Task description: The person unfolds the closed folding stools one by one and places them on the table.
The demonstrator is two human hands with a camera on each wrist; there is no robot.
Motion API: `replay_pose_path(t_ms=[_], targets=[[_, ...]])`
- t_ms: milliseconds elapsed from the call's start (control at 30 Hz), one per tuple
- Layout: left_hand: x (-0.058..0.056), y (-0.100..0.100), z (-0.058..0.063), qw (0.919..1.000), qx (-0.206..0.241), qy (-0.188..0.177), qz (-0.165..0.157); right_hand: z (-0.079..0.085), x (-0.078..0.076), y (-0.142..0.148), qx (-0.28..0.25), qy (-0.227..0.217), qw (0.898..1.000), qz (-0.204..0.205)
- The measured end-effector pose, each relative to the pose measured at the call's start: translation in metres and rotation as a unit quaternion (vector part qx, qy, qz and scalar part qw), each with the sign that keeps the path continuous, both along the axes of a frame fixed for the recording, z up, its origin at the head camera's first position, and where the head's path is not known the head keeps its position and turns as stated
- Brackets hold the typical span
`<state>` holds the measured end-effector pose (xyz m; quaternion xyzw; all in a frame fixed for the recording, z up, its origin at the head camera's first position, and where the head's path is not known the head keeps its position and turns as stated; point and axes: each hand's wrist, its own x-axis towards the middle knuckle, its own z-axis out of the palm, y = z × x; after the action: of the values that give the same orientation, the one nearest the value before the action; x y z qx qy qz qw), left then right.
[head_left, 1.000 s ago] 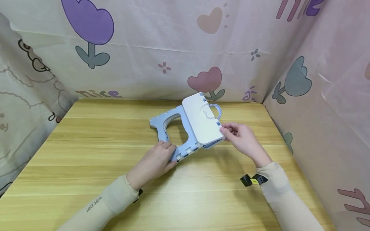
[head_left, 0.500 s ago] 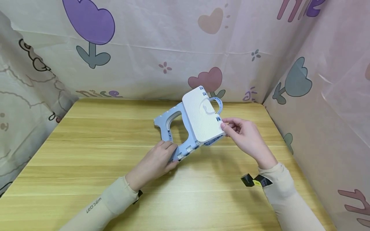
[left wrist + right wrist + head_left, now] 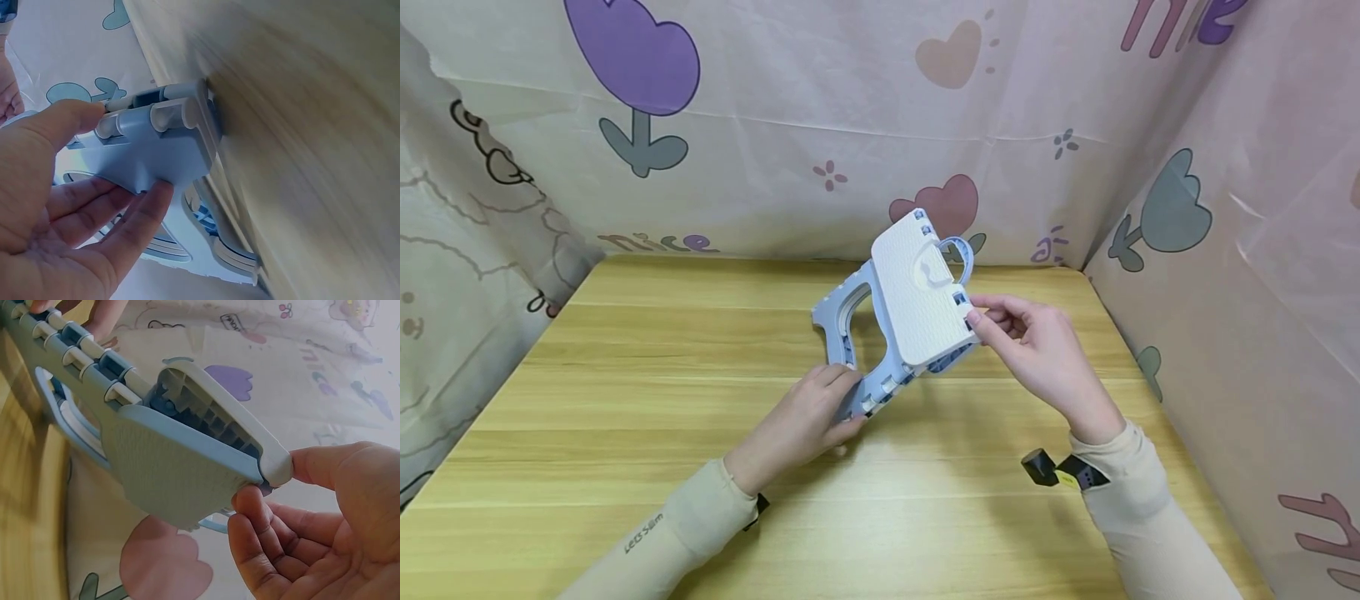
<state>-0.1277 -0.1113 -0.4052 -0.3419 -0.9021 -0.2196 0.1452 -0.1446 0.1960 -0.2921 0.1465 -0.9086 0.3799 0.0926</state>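
A folding step stool (image 3: 925,292) of white and light blue plastic is tilted over the table, its legs folded together and its white top panel facing up. Its leg end touches the table in the left wrist view. My left hand (image 3: 805,412) grips the blue leg part, thumb on the hinged edge and fingers on the flat side. With thumb and fingers, my right hand (image 3: 1037,350) pinches the near right corner of the seat. The right wrist view shows a narrow gap between the two seat halves (image 3: 194,456) there. A blue carrying handle (image 3: 958,258) loops out at the far right edge.
The wood-grain table (image 3: 625,375) spreads under both arms. A printed cloth (image 3: 775,125) hangs at the back and on both sides. A black wrist camera (image 3: 1041,467) sits on the right wrist.
The stool's seat end has risen and tilted up, and the leg end has shifted a little right. My right hand rose with the seat corner; my left hand has hardly moved.
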Motion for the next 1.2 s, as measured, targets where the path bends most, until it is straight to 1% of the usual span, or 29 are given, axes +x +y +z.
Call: replay_pose_path(t_ms=[300, 567, 833, 1067, 1200], targets=[[-0.002, -0.002, -0.003, 0.9997, 0.022, 0.007, -0.01, 0.011, 0.007, -0.013, -0.014, 0.028, 0.999, 0.012], [-0.001, -0.003, -0.004, 0.999, 0.041, 0.009, -0.016, 0.013, 0.009, -0.022, -0.036, 0.065, 0.997, 0.036], [-0.001, -0.004, -0.004, 0.997, 0.069, -0.02, -0.03, 0.015, 0.01, -0.033, -0.063, 0.096, 0.991, 0.069], [-0.002, -0.003, -0.004, 0.9955, 0.08, -0.039, -0.03, 0.018, 0.012, -0.05, -0.088, 0.106, 0.985, 0.104], [-0.003, -0.002, -0.005, 0.9936, 0.09, -0.062, -0.029, 0.018, 0.012, -0.058, -0.095, 0.109, 0.981, 0.127]])
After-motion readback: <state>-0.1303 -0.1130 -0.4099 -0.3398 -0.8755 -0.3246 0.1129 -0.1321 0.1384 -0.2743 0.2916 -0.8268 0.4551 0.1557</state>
